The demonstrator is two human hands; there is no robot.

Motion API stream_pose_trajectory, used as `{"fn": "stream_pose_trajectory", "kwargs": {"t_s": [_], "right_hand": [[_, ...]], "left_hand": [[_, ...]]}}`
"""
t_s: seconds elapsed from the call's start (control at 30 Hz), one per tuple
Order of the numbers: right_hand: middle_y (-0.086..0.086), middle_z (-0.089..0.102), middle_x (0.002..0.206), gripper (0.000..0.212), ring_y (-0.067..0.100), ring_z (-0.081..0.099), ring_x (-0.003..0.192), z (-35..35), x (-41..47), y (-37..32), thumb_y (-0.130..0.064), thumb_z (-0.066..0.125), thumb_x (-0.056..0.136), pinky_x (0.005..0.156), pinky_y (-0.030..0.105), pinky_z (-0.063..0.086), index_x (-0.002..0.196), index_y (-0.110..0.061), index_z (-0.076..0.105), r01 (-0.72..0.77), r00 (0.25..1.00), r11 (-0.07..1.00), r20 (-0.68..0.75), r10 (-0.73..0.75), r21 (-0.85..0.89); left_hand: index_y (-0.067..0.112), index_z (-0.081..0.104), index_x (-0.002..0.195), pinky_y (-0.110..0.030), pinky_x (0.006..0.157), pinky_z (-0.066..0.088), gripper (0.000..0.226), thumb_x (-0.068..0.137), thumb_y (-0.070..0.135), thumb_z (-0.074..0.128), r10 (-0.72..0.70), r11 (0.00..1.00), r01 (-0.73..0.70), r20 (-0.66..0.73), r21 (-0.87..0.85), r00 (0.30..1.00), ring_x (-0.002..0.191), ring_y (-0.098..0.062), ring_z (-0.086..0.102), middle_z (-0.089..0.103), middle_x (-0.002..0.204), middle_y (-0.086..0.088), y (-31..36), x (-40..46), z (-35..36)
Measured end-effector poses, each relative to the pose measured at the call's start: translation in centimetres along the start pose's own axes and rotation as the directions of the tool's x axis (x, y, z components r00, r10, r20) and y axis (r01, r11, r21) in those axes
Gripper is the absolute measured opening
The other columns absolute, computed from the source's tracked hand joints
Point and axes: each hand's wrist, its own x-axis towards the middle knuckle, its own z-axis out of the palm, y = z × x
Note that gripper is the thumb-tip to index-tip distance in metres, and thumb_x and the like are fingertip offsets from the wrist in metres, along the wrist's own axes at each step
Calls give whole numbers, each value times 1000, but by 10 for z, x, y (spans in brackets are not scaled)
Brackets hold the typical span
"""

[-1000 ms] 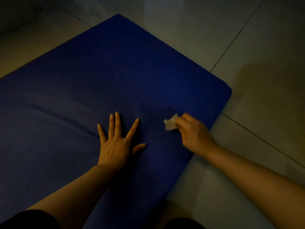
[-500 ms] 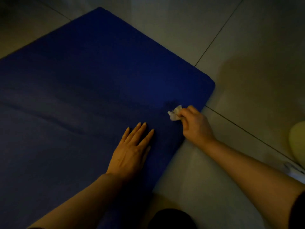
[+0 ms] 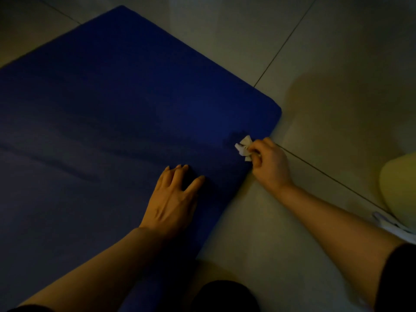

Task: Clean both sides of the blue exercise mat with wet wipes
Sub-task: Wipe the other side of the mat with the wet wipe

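- The flat blue foam exercise mat (image 3: 112, 104) lies spread on the pale tiled floor (image 3: 337, 64), one rounded corner pointing toward the right.
- The left hand (image 3: 173, 199) rests palm-down on the mat near its right edge, fingers straight and close together, gripping nothing.
- The right hand (image 3: 270, 165) is curled round a crumpled white wet wipe (image 3: 244, 147), pinching it between thumb and fingers; the wipe touches the mat just inside the right edge, below that corner.
- A darker patch shows on the mat beside the wipe.
- A pale yellowish rounded object (image 3: 398, 188) sits at the far right on the floor, with something white (image 3: 389, 224) just under it; the light is too dim to tell what either is.
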Motion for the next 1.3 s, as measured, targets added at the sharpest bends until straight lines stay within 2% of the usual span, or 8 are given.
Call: {"fn": "stream_pose_trajectory", "kwargs": {"t_s": [0.23, 0.47, 0.67, 0.77, 0.9, 1.0, 1.13, 1.3], "right_hand": [[4, 54, 85, 25, 20, 53, 66, 7, -46, -22, -22, 38, 83, 56, 26, 40, 87, -11, 61, 226, 965, 969, 112, -237, 101], [15, 54, 96, 13, 30, 54, 77, 5, 43, 5, 1, 47, 84, 64, 36, 44, 91, -3, 57, -132, 988, 987, -90, 124, -94], [9, 54, 78, 7, 21, 50, 59, 20, 3, -32, -4, 62, 76, 49, 31, 41, 73, -8, 56, 139, 990, 989, 4, -139, -39], [12, 54, 80, 12, 24, 52, 62, 18, 32, -24, -2, 61, 79, 53, 33, 42, 69, -6, 55, 62, 996, 997, -58, -64, -42], [13, 55, 98, 3, 22, 51, 74, 23, 66, -28, -8, 54, 89, 64, 30, 37, 90, -5, 54, -160, 980, 984, -130, 148, -83], [10, 53, 90, 4, 18, 47, 67, 38, 41, -54, -8, 56, 88, 57, 33, 40, 86, -4, 55, 9, 998, 1000, -65, -11, -30], [9, 51, 85, 3, 21, 49, 62, 45, 31, -65, -3, 54, 83, 51, 33, 40, 80, -4, 54, 232, 971, 973, 67, -230, -15], [10, 51, 96, 9, 16, 45, 67, 47, 94, -64, -6, 47, 92, 59, 33, 43, 87, -5, 54, -67, 990, 995, -125, 57, -74]], "left_hand": [[11, 46, 141, -52, 108, 23, 56, 95, 38, 31, 133, 989, -134, 19, 54, 991, 137, -28, 35, 44, 146, -13, -6, 29, 7], [15, 56, 134, -51, 108, 28, 56, 91, 43, 36, 178, 983, -178, 3, 41, 984, 128, -31, 51, 54, 139, -12, -11, 37, 5], [11, 59, 130, -60, 104, 29, 56, 89, 43, 40, 222, 975, -223, -14, -20, 975, 125, -34, 54, 56, 134, -15, -17, 40, 5], [10, 56, 133, -57, 107, 29, 57, 91, 44, 40, 220, 974, -220, -1, -56, 975, 127, -32, 52, 54, 138, -15, -17, 40, 2], [6, 61, 127, -45, 99, 46, 52, 92, 40, 42, 215, 970, -219, -51, -103, 975, 115, -31, 60, 54, 136, -16, -33, 43, -8], [3, 63, 123, -39, 92, 50, 49, 93, 35, 43, 205, 974, -213, -102, -81, 973, 110, -32, 62, 58, 132, -17, -57, 52, -16], [1, 63, 124, -46, 103, 40, 50, 94, 33, 39, 240, 970, -244, -114, -19, 964, 120, -34, 57, 59, 131, -18, -89, 64, -20], [2, 62, 125, -47, 106, 34, 50, 94, 33, 38, 279, 959, -282, -99, -19, 955, 125, -34, 53, 58, 133, -17, -117, 72, -25]]}}
